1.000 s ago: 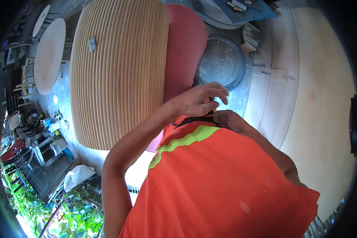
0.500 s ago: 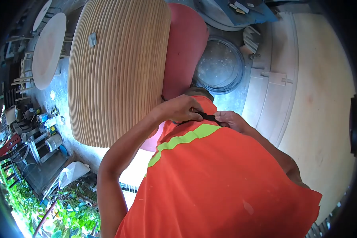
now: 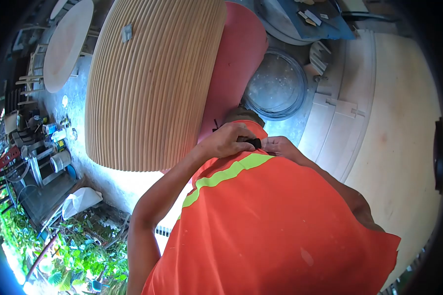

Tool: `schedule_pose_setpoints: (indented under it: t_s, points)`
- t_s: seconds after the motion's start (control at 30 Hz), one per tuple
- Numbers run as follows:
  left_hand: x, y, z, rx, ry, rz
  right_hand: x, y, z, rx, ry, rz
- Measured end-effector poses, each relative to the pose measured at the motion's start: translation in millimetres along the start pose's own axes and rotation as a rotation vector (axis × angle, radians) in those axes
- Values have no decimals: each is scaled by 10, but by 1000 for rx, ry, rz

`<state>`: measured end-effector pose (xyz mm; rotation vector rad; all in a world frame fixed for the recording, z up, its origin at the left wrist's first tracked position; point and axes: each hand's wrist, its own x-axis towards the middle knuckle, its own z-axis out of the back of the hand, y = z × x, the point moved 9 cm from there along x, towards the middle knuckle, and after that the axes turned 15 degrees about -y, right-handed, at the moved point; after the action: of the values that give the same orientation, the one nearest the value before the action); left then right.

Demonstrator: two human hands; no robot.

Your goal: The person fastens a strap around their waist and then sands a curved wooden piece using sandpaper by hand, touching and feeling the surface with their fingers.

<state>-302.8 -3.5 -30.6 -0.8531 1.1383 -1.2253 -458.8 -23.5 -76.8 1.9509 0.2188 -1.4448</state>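
Note:
Both hands meet at the chest of the orange vest (image 3: 290, 216), just above its yellow-green stripe (image 3: 234, 170). My left hand (image 3: 226, 140) is closed, thumb and fingers pinching a small black strap-like piece (image 3: 254, 143); whether it has a buckle or clip I cannot make out. From the other side, my right hand (image 3: 280, 147) pinches at the near end of the same piece, its fingertips partly hidden. A thin black end sticks up beyond the left hand's knuckles.
A ribbed wooden panel (image 3: 152, 88) stands ahead, beside a red curved board (image 3: 238, 54). Coiled wire (image 3: 275, 86) lies on the floor. Pale wooden sheets (image 3: 398, 128) are at right. Round tabletop (image 3: 69, 46), bucket (image 3: 60, 161) and plants (image 3: 83, 260) are at left.
My hands have come slightly closer together, and less of the black strap shows between them. A thin black end now shows above my left hand. The surroundings have shifted slightly in view.

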Motion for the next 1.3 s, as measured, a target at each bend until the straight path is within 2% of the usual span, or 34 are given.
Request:
schedule_pose_setpoints:
  t_s: [0.3, 0.6, 0.7, 0.77, 0.8, 0.87, 1.0, 1.07, 1.1, 1.17, 1.2, 1.27, 1.3]
  points:
    - [-131, -59, 150, 66, -74, 29, 107, 45, -71, -53, 49, 29]
    - [-131, -23, 188, 111, -63, 36, 88, 92, -173, 42, 53, 14]
    - [-131, -24, 196, 99, -60, 45, 127, 45, -142, 14, 73, 12]
    - [-107, 0, 202, 104, -54, 33, 100, 178, -115, -195, -35, 71]
    - [-113, -9, 200, 102, -50, 33, 122, 126, -94, -192, -38, 68]
    - [-99, -52, 213, 145, -41, -12, -12, 439, -276, -719, 34, 873]
    - [-126, -191, 259, 208, 3, -119, 55, 430, -357, -872, 6, 868]
    - [-121, -338, 327, 483, 78, -161, 13, 524, -415, -969, -3, 780]
    - [-91, -327, 349, 485, 74, -160, 87, 462, -412, -971, -1, 783]
    - [-18, -556, 398, 589, -55, -503, 237, 346, -376, -679, 22, 711]
    - [21, -544, 391, 590, -52, -505, 224, 378, -410, -581, 29, 688]
    - [36, -689, 442, 555, -175, -680, 316, 154, -296, -194, -82, 195]
    - [50, -685, 442, 554, -173, -689, 329, 175, -269, -191, -89, 200]
